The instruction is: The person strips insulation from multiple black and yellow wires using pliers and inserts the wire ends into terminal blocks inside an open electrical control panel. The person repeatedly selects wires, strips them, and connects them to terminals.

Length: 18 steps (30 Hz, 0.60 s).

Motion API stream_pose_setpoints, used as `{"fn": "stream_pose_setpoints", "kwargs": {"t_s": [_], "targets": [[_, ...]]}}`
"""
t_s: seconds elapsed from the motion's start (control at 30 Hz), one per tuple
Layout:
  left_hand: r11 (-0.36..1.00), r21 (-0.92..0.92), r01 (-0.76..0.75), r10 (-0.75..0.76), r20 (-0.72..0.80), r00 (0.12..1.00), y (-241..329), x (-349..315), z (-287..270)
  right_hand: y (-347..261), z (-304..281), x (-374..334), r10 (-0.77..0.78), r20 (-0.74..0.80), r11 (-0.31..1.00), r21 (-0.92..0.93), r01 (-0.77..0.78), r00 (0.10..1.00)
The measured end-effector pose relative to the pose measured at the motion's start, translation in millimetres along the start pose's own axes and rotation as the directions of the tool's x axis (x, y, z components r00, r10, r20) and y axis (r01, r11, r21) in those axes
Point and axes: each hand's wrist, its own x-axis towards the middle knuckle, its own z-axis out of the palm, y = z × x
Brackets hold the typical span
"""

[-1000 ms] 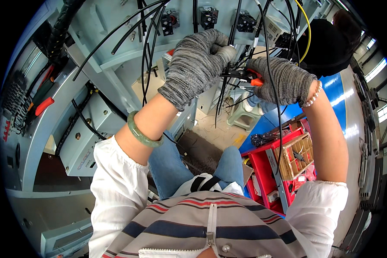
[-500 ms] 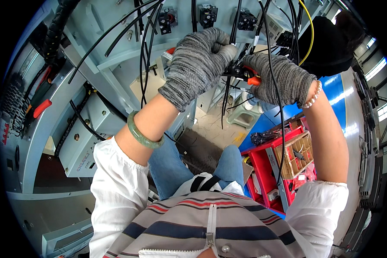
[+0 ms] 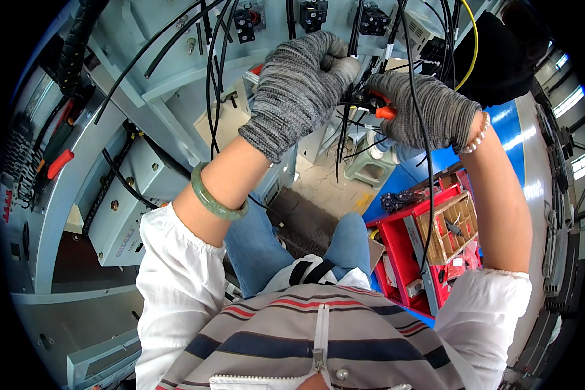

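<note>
My left hand [image 3: 299, 88], in a grey knitted glove, is closed around a bundle of thin black wires [image 3: 354, 40], pinching it between thumb and fingers. Loose wire ends dangle below that grip. Close beside it, my right hand [image 3: 426, 110], gloved the same way, is wrapped around a pair of pliers with red-orange handles [image 3: 385, 112]. The dark jaws point left toward the wires under my left hand; whether they bite on one cannot be made out. A long single black wire crosses in front of my right hand.
Black switch blocks [image 3: 314, 14] sit on the grey cabinet panel ahead. A yellow wire [image 3: 476, 49] curves down at the right, near a person in dark clothing [image 3: 500, 65]. A red toolbox [image 3: 387, 250] with a divided parts tray stands low right; a pale green stool [image 3: 369, 168] is behind it.
My right hand and the pliers have shifted slightly right, a little away from my left hand. My left hand keeps its grip on the wires. The whole view has shifted slightly.
</note>
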Motion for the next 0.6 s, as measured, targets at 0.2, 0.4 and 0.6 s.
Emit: {"fn": "stream_pose_setpoints", "kwargs": {"t_s": [0.2, 0.4, 0.6], "targets": [[0.999, 0.038, -0.037, 0.037, -0.013, 0.999, -1.9, -0.1, 2.1, 19.2, 9.2, 7.1, -0.049, 0.001, 0.999, -0.015, 0.049, 0.999], [0.998, 0.019, -0.066, 0.067, -0.036, 0.997, -9.7, 2.8, 1.7, 20.0, 7.6, 9.6, -0.16, -0.065, 0.987, -0.03, 0.158, 0.985], [0.997, 0.046, -0.056, 0.058, -0.043, 0.997, -6.0, 1.2, 1.5, 13.1, -0.8, 6.2, -0.098, -0.004, 0.995, -0.006, 0.098, 0.995]]}}
